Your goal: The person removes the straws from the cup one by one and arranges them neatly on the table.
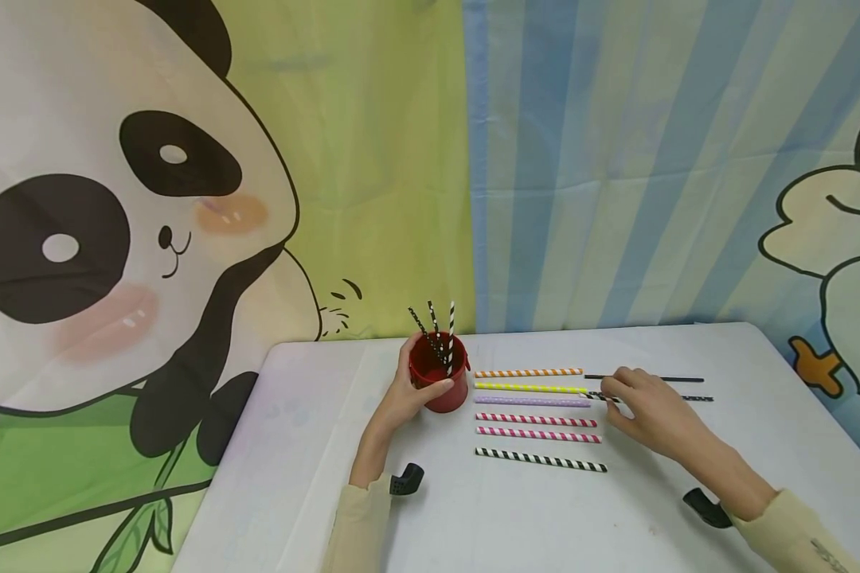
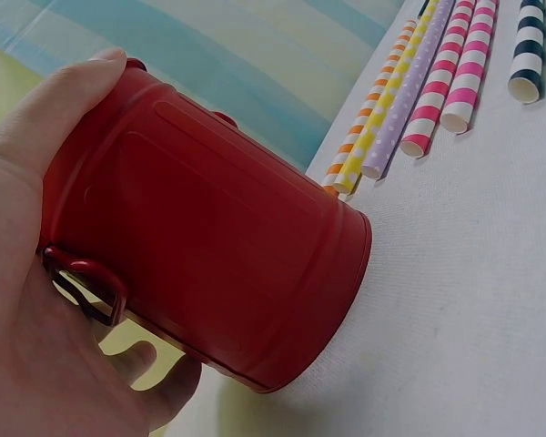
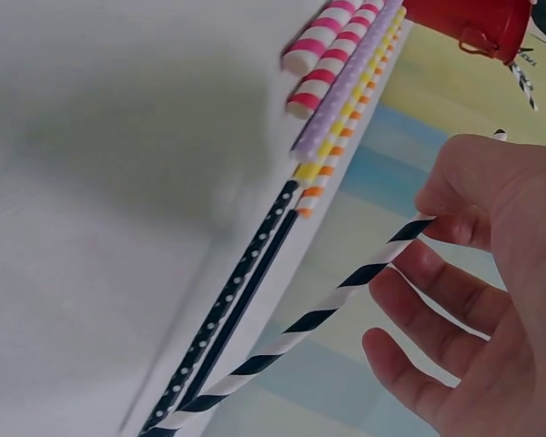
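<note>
My left hand [image 1: 403, 398] grips a small red metal bucket [image 1: 450, 394] at its side, thumb near the rim. Three paper straws [image 1: 451, 318] stand in the bucket, two black with white dots and one striped black and white. My right hand [image 1: 652, 412] pinches a black-and-white striped straw [image 3: 314, 319] between thumb and fingers. In the right wrist view this straw slants above the table, one end over a black dotted straw [image 3: 246, 273]. A plain black straw [image 1: 684, 380] lies alongside the dotted one.
Left of my right hand, straws lie in rows: orange-striped [image 1: 529, 372], yellow [image 1: 530, 387], lilac dotted [image 1: 532, 401], two pink-striped [image 1: 537, 434] and, nearest me, a thicker black-and-white one [image 1: 541, 459]. A panda-printed curtain [image 1: 373, 159] hangs behind the white table [image 1: 516, 517].
</note>
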`<state>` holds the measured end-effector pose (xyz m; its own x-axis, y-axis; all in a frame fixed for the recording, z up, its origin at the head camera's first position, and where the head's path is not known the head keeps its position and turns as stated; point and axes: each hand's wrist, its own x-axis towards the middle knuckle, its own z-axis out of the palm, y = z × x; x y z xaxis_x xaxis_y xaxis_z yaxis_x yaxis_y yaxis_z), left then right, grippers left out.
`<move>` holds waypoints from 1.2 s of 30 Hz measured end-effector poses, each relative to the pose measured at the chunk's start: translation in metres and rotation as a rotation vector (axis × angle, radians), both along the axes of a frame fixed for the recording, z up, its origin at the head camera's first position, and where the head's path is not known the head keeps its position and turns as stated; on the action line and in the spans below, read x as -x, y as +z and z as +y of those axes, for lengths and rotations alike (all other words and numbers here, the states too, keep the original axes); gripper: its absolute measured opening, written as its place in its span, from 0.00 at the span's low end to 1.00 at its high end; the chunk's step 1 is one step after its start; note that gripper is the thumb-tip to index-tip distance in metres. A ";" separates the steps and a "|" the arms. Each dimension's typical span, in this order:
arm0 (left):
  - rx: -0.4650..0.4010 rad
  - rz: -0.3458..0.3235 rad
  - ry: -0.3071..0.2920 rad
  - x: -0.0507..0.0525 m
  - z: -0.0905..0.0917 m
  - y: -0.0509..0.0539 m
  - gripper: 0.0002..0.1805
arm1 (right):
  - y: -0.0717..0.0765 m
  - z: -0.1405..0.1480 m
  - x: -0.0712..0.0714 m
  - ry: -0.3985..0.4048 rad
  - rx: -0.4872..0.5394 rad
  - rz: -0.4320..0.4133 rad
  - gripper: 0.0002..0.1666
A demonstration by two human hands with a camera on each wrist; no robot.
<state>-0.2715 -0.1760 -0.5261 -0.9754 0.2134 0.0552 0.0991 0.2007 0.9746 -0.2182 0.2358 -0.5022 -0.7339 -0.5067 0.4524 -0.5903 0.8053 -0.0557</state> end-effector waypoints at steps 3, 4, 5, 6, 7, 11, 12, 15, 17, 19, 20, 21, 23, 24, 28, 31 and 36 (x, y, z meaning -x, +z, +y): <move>0.001 0.001 0.001 0.001 0.000 -0.001 0.54 | -0.004 0.005 0.000 -0.010 -0.003 0.006 0.13; -0.001 0.003 0.000 0.001 0.000 -0.001 0.54 | -0.005 0.007 0.000 -0.015 -0.006 0.004 0.14; -0.002 0.003 -0.001 0.001 0.000 -0.001 0.54 | -0.007 0.009 0.001 -0.020 -0.009 0.004 0.14; -0.003 0.003 -0.001 0.001 0.000 -0.001 0.54 | -0.008 0.011 0.001 -0.025 -0.012 0.002 0.14; -0.003 0.002 -0.002 0.001 0.000 0.000 0.54 | -0.009 0.012 0.001 -0.028 -0.015 0.000 0.15; -0.003 0.000 -0.002 0.000 0.000 -0.001 0.54 | -0.015 0.019 0.002 -0.027 -0.020 0.004 0.15; -0.003 -0.001 -0.002 0.000 0.000 -0.001 0.53 | -0.016 0.020 0.002 -0.026 -0.021 0.006 0.15; -0.006 -0.001 -0.003 0.001 0.000 -0.001 0.53 | -0.019 0.022 0.002 -0.027 -0.025 0.006 0.14; -0.009 -0.001 -0.005 0.001 0.000 -0.001 0.53 | -0.021 0.023 0.002 -0.041 -0.035 -0.004 0.13; -0.011 -0.001 -0.006 0.001 0.000 -0.001 0.53 | -0.023 0.024 0.002 -0.063 -0.048 -0.023 0.12; -0.012 -0.001 -0.006 0.001 0.000 -0.001 0.53 | -0.024 0.024 0.002 -0.078 -0.055 -0.033 0.12; -0.011 -0.001 -0.006 0.001 0.000 -0.001 0.53 | -0.025 0.024 0.002 -0.092 -0.061 -0.044 0.11; -0.007 -0.002 -0.006 0.001 0.000 -0.001 0.53 | -0.027 0.025 0.002 -0.117 -0.068 -0.059 0.10; -0.004 -0.001 -0.005 0.001 0.000 -0.001 0.53 | -0.027 0.025 0.002 -0.125 -0.069 -0.064 0.10; -0.002 0.001 -0.003 0.001 0.000 -0.002 0.54 | -0.030 0.027 0.002 -0.134 -0.063 -0.066 0.10; -0.002 0.001 -0.003 0.000 0.000 -0.001 0.54 | -0.031 0.029 0.002 -0.139 -0.063 -0.074 0.10; -0.001 -0.002 -0.006 0.000 0.000 0.001 0.54 | -0.033 0.029 0.002 -0.161 -0.068 -0.120 0.08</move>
<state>-0.2713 -0.1762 -0.5255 -0.9743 0.2189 0.0534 0.0981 0.1988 0.9751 -0.2199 0.2652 -0.5348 -0.8545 -0.4044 0.3261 -0.4457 0.8932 -0.0603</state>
